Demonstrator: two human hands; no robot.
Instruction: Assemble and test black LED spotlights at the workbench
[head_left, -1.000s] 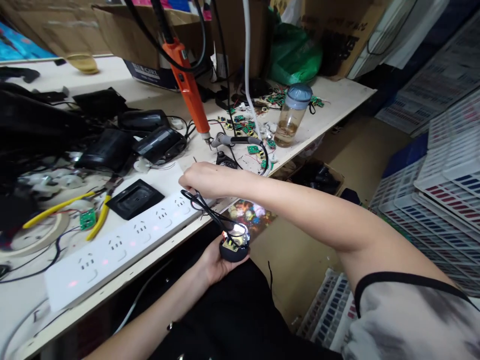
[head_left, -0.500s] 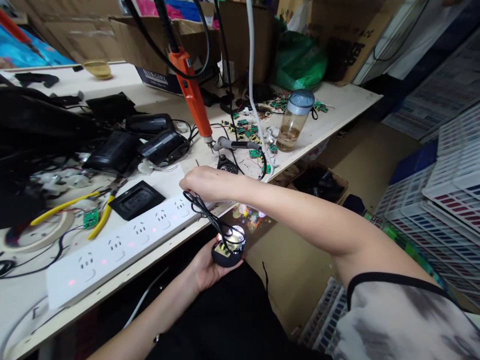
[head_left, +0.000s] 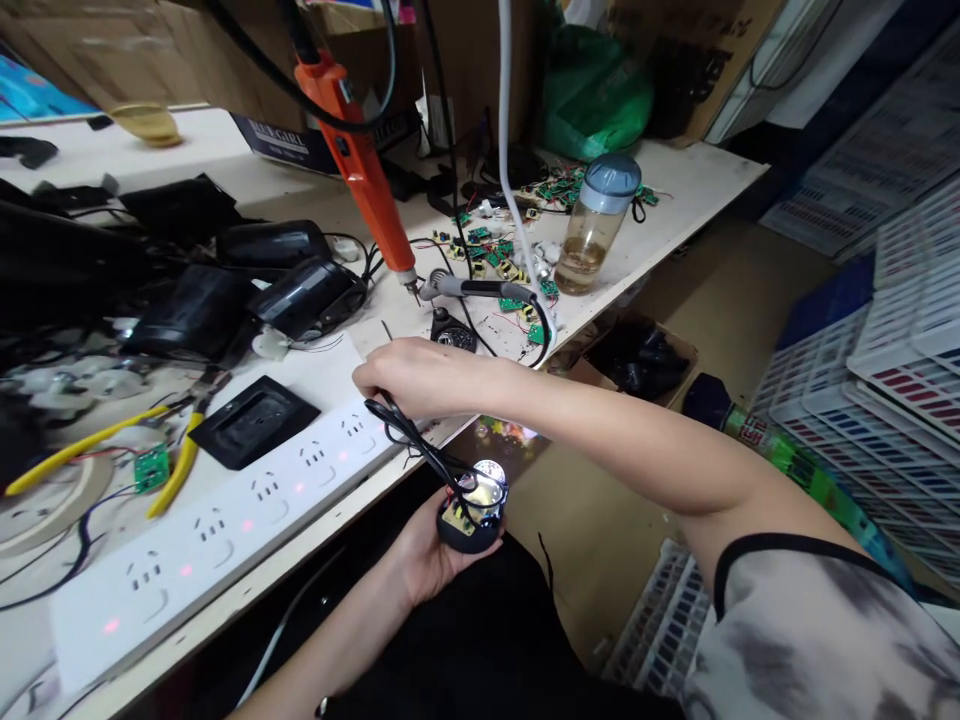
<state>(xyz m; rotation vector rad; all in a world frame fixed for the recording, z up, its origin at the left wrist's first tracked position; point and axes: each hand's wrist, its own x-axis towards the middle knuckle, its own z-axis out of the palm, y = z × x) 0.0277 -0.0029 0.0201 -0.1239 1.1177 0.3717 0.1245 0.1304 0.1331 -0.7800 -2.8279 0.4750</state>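
Note:
My left hand (head_left: 429, 550) is closed round a small round projector light (head_left: 471, 522), held low in front of the table edge. Its housing is black and open at the top, showing a circuit board and a brightly lit clear dome. A bundled black power cord (head_left: 427, 445) runs from the light up to my right hand (head_left: 409, 378). That hand is closed on the cord's end, over the far end of the white power strip (head_left: 247, 525). Its fingertips, and any plug in them, are hidden. Coloured light spots (head_left: 510, 432) show beyond the table edge.
An orange electric screwdriver (head_left: 364, 180) hangs over the table. Beyond my right hand are a soldering iron (head_left: 480, 287), circuit boards (head_left: 495, 255) and a drink bottle (head_left: 596, 225). Yellow-handled pliers (head_left: 176, 470), a black square cover (head_left: 255, 420) and black housings (head_left: 307, 300) lie left. Crates (head_left: 900, 370) stand right.
My view has shifted, so the strip and tools sit further left and lower. The light stays lit in my left hand, and my right hand keeps its hold on the cord at the strip.

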